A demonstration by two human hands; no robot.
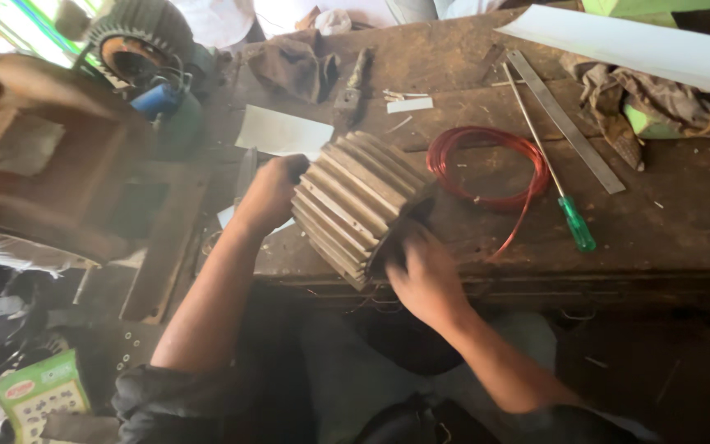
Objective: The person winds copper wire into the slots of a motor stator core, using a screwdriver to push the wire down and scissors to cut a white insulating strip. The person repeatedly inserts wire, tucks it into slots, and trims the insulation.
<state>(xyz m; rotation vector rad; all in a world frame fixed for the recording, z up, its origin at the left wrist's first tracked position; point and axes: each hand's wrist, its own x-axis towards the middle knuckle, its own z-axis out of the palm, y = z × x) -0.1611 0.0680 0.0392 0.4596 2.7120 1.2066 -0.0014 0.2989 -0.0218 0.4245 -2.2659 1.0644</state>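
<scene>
1. Grey ribbed metal makes up the motor housing [357, 205], a finned cylinder lying on its side at the near edge of the wooden worktop [667, 222], its open end turned toward the person's lap.
2. The right hand [422, 275] sits at that open end, fingers curled over the dark rim and gripping it; the picture is slightly blurred there.
3. The left hand [271, 193] clasps the opposite, far-left end of the housing, so the cylinder is held between the two hands.
4. Just beyond the housing, to its right, a coil of red wire [486, 168] lies flat on the worktop, one loose strand trailing toward the near edge.
5. A green-handled screwdriver [554, 177] lies right of the coil, its shaft crossing the coil's edge, with a long metal ruler [564, 121] beside it.
6. Farther back lie a white sheet of paper [283, 131] and crumpled brown rags [293, 64].
7. At far left, off the worktop, stands another finned motor body [137, 37].
</scene>
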